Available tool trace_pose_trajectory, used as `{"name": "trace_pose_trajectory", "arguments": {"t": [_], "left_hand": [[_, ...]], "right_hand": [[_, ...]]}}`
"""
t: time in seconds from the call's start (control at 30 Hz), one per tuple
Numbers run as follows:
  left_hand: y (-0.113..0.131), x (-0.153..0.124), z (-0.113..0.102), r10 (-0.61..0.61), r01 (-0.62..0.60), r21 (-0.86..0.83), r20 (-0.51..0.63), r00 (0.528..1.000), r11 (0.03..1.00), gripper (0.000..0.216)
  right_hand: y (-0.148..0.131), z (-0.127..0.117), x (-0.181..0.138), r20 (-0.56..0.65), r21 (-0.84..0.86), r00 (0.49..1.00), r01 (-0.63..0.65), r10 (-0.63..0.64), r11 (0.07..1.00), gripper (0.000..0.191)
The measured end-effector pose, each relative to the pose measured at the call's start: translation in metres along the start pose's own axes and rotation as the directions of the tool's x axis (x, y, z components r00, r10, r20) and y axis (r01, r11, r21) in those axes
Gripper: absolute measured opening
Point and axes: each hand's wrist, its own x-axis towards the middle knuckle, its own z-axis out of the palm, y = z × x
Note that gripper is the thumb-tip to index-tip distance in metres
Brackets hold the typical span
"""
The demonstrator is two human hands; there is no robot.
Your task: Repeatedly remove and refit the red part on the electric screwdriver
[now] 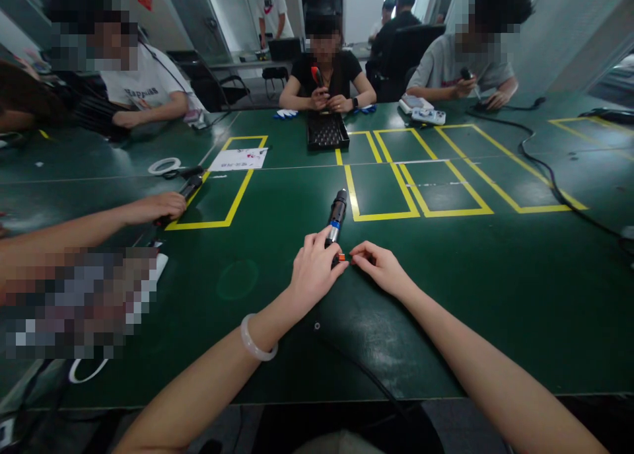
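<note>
My left hand (316,269) is wrapped over the lower part of a pen-shaped electric screwdriver (337,209), dark with a blue ring and a silver band. The tool lies on the green table, its narrow tip pointing away from me. A small orange piece (341,258) shows by my left thumb and index finger. Just right of it, my right hand (384,267) rests low over the table, thumb and index fingertips drawn together. Whatever may be between those fingertips is too small to make out.
Yellow tape outlines (386,217) mark the table. A black tray (327,131) stands across from me. At left, another person's hand (166,206) touches a dark tool near a white sheet (239,158). A small ring (317,326) and a black cable (369,375) lie nearer me.
</note>
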Motion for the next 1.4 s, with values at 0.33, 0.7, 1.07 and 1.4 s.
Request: {"name": "trace_pose_trajectory", "arguments": {"t": [0.33,0.7,1.07,1.4], "left_hand": [[0.009,0.0,0.007,0.024,-0.022,-0.067,0.023,0.999,0.997,0.018],[-0.033,0.013,0.009,0.087,-0.021,-0.342,0.179,0.98,0.939,0.068],[-0.021,0.005,0.016,0.041,0.025,-0.371,0.167,0.985,0.928,0.059],[-0.011,-0.011,0.012,0.005,0.063,-0.377,0.176,0.984,0.924,0.057]], "right_hand": [[-0.006,0.008,0.0,-0.005,0.029,1.0,-0.026,0.026,0.999,0.007],[-0.001,0.002,0.007,-0.062,0.199,0.996,-0.049,0.062,0.979,0.015],[0.002,-0.001,0.007,-0.037,0.259,0.998,-0.042,0.053,0.965,0.02],[-0.004,0.007,0.003,-0.008,0.094,0.997,-0.082,0.083,0.992,0.014]]}}
